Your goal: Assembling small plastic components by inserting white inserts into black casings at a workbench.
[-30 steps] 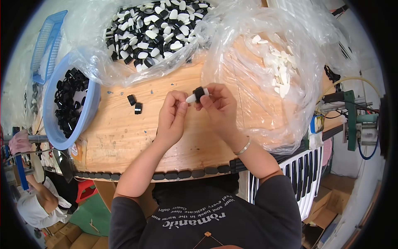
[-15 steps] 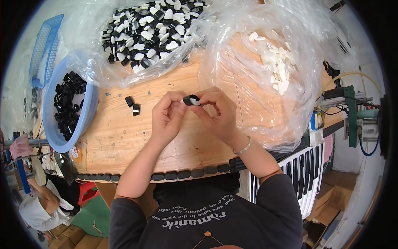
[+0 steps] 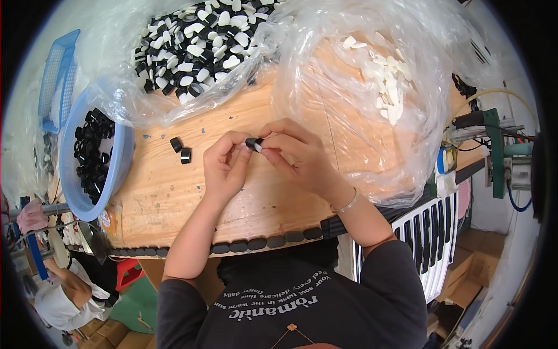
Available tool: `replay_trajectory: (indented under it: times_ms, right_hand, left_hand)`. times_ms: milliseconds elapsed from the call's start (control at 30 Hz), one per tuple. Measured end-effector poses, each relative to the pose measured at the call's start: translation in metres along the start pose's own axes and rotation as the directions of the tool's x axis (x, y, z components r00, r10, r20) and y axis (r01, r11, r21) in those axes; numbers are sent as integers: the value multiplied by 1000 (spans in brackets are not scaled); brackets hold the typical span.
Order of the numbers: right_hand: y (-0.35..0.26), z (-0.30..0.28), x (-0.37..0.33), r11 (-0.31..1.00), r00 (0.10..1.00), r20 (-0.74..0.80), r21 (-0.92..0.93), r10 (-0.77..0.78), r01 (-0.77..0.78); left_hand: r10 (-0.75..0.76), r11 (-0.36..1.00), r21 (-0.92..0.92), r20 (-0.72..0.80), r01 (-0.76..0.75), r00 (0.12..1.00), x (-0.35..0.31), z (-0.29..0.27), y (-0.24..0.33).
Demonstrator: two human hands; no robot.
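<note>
Over the middle of the table, my left hand (image 3: pixel 224 168) pinches a small black cap (image 3: pixel 252 143) between thumb and fingertips. A white oval insert (image 3: pixel 259 148) shows at the cap's right end, partly covered by fingers. My right hand (image 3: pixel 305 160) has its thumb and forefinger closed on that insert; how deep it sits in the cap cannot be told. Left of my hands, two loose black caps (image 3: pixel 186 155) lie on the wooden table (image 3: pixel 163 203).
A blue basin (image 3: pixel 125 160) of black caps stands at left, a blue basket (image 3: pixel 57 81) behind it. Black-and-white pieces (image 3: pixel 197 52) heap on plastic sheeting at the back. White inserts (image 3: pixel 390 81) lie on plastic (image 3: pixel 360 157) at right. Dark oval pieces (image 3: pixel 256 244) line the front edge.
Both hands have shifted slightly left with the cap. The cap has turned, so its opening faces me less and less white shows.
</note>
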State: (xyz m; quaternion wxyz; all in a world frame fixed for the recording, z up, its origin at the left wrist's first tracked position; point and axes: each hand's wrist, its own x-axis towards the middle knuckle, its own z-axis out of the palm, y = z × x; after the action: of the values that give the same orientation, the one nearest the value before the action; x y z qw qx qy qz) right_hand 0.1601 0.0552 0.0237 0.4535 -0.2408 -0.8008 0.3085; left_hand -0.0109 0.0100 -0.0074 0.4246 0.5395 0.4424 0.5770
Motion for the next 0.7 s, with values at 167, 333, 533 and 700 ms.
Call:
replay_trajectory:
  times_ms: [167, 333, 533, 700]
  right_hand:
    - [1, 8, -5, 973, 982, -72, 164, 175, -161]
    - [5, 15, -11, 779, 864, -46, 459, 501, -427]
    - [-1, 9, -1, 996, 975, -213, -73, -65, 50]
    - [6, 12, -5, 994, 984, -172, -101, -49, 32]
  left_hand:
    - [7, 999, -50, -30, -8, 1000, -1, 7, 3]
    - [-142, 984, -117, -63, 134, 988, -5, 5, -9]
    - [-114, 974, -209, -112, 89, 987, -3, 8, -3]
    - [-82, 990, -125, -126, 66, 989, -4, 6, 0]
